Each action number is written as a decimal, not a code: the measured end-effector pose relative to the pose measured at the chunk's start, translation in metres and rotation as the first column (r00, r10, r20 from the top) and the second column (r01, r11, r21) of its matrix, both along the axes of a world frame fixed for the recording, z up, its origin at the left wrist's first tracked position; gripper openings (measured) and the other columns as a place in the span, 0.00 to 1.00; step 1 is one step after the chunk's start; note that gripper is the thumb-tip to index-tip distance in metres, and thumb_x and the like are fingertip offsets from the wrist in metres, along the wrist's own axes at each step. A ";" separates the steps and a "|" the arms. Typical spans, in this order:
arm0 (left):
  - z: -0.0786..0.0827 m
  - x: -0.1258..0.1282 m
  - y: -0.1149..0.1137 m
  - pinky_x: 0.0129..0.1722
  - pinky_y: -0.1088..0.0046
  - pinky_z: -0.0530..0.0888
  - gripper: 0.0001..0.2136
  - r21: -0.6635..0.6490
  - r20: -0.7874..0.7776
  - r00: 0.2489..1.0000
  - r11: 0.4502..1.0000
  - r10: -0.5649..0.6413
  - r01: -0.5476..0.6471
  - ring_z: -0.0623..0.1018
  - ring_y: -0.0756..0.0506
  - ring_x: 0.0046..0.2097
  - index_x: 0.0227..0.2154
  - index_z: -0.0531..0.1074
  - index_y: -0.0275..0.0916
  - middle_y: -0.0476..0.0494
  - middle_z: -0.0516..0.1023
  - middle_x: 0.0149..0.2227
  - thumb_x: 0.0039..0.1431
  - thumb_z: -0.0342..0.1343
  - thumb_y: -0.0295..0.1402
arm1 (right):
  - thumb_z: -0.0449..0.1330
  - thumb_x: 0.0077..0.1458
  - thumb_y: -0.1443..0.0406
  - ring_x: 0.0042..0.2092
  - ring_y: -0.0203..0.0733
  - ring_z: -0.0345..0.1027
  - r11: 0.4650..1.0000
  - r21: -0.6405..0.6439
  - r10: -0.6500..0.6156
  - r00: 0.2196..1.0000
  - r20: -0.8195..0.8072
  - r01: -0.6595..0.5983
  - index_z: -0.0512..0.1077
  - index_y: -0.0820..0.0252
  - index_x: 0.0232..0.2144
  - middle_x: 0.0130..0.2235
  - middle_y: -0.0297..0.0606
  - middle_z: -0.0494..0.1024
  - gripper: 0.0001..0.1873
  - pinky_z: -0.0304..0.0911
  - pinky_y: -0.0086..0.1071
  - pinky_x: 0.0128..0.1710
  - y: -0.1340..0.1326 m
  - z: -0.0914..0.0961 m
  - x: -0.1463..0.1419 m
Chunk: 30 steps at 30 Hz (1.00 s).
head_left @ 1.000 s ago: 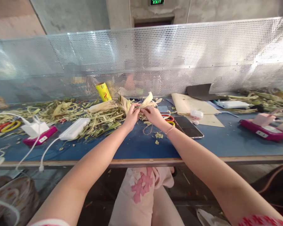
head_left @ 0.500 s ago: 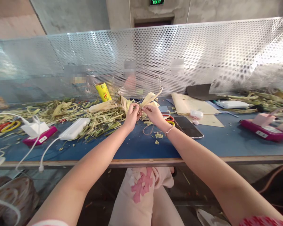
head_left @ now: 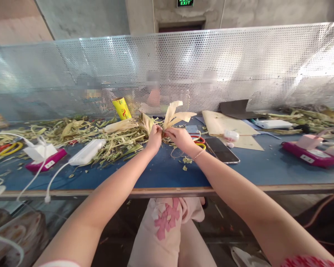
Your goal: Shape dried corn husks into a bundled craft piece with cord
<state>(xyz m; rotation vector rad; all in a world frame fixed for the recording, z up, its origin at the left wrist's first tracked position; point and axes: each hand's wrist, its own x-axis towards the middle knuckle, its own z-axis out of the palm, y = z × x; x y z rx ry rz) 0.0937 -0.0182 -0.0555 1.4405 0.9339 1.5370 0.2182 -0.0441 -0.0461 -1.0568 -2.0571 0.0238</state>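
Pale, dry corn husk strips (head_left: 174, 115) fan upward from between my fingers above the middle of the table. My left hand (head_left: 155, 138) pinches the gathered base of the husks. Close against it, my right hand (head_left: 179, 138) is closed on the same husks, its fingertips meeting the left ones. What exactly lies between the fingertips is hidden. A thin brown string (head_left: 174, 152) loops on the table below my hands. Left of them lies a heap of shredded green-yellow husks (head_left: 122, 142), with a larger pale husk (head_left: 121, 126) on top.
A yellow tube (head_left: 121, 108) stands behind the heap. To the right lie a phone (head_left: 222, 150), scissors with red and yellow handles (head_left: 200, 142) and cream paper (head_left: 228, 124). Power strips (head_left: 310, 155) and a white charger box (head_left: 87, 152) flank the work. A perforated metal screen (head_left: 189, 70) runs along the back.
The husk strips between my hands have turned and spread, one now upright and another out to the right. My right hand has shifted slightly lower; both hands stay together.
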 end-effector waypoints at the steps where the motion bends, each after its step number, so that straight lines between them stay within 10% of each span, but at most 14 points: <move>1: 0.000 0.001 0.000 0.25 0.78 0.63 0.08 -0.049 0.044 0.999 0.999 -0.003 0.005 0.62 0.55 0.21 0.24 0.54 0.39 0.56 0.59 0.20 0.57 0.42 0.25 | 0.48 0.57 0.65 0.30 0.37 0.66 1.000 0.006 -0.021 0.998 0.058 0.020 0.71 0.60 0.29 0.28 0.38 0.75 0.13 0.54 0.27 0.30 -0.001 0.000 0.000; 17: 0.009 0.004 -0.012 0.19 0.81 0.55 0.08 -0.099 0.226 0.973 0.995 0.048 -0.026 0.58 0.57 0.18 0.24 0.56 0.38 0.56 0.56 0.18 0.55 0.45 0.23 | 0.39 0.62 0.58 0.29 0.43 0.70 0.949 0.114 -0.315 0.861 0.400 0.294 0.64 0.64 0.42 0.30 0.45 0.76 0.19 0.52 0.29 0.23 -0.009 0.005 -0.010; 30: 0.012 0.005 -0.015 0.16 0.82 0.51 0.08 -0.074 0.311 0.950 0.995 -0.034 0.059 0.54 0.58 0.15 0.25 0.55 0.40 0.59 0.53 0.15 0.56 0.48 0.26 | 0.44 0.61 0.62 0.31 0.38 0.69 0.986 0.013 -0.164 0.961 0.224 0.166 0.69 0.61 0.38 0.31 0.40 0.77 0.16 0.52 0.27 0.28 -0.013 0.007 -0.009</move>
